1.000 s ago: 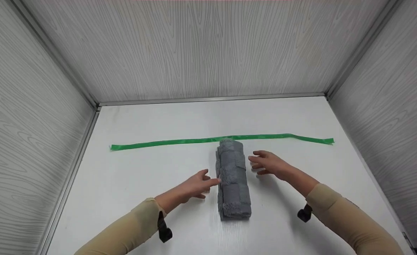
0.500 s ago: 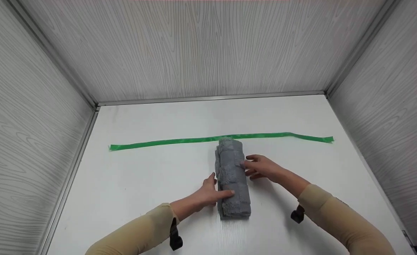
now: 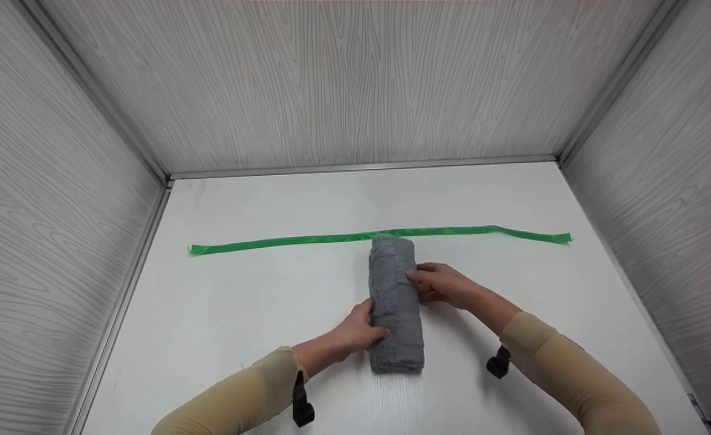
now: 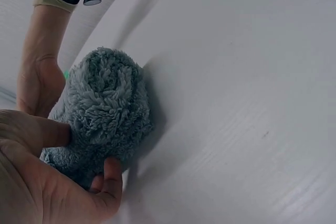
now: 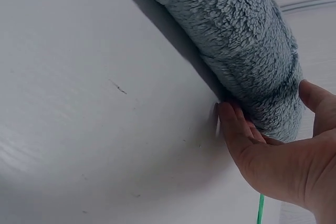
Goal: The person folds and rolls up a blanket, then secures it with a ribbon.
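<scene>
A fluffy grey towel [image 3: 395, 302], rolled up lengthwise, lies on the white table with its far end at the green tape. My left hand [image 3: 355, 331] grips its left side near the close end, thumb on top and fingers low along the side. On the right side, farther up, my right hand [image 3: 443, 284] holds the roll, thumb on top. The left wrist view shows the towel's spiral end [image 4: 107, 87] between thumb and curled fingers. In the right wrist view the fingertips [image 5: 227, 111] reach under the roll's edge, where the towel [image 5: 236, 40] meets the table.
A strip of green tape [image 3: 283, 243] runs across the white table [image 3: 259, 284]. Grey wood-grain panels stand at the back [image 3: 355, 84], left and right. Each sleeve carries a black wrist camera [image 3: 303, 408] on a strap.
My left hand has moved right and nearer to me, onto the towel roll. My right hand has moved left onto it. The roll has turned slightly, and its loose left edge is no longer visible.
</scene>
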The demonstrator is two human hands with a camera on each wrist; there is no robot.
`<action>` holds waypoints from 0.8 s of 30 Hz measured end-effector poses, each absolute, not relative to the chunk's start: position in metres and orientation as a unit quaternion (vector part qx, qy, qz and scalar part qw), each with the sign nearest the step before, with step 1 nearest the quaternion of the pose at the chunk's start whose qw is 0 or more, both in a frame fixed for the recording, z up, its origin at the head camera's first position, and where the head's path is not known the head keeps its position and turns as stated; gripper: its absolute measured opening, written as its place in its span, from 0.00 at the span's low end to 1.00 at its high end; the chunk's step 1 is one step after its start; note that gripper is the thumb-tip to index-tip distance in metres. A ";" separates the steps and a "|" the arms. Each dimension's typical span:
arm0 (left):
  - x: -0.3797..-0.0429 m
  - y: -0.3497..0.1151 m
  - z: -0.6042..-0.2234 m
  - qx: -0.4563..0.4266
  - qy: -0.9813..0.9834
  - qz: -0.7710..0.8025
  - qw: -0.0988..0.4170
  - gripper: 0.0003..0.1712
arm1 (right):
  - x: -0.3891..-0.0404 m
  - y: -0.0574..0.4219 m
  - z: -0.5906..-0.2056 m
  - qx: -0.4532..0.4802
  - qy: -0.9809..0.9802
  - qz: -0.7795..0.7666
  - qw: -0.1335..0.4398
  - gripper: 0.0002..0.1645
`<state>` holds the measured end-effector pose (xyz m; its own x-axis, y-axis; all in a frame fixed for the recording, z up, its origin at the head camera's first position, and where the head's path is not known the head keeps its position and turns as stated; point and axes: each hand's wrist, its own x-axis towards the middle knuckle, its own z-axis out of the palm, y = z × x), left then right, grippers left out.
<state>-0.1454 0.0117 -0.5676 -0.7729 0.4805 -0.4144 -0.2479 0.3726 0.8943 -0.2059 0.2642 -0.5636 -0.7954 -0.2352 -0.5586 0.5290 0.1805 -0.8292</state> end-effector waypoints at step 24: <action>-0.144 0.008 -0.574 0.218 0.835 0.448 0.234 0.36 | -0.225 0.247 -0.573 0.147 0.576 -0.742 0.309 0.47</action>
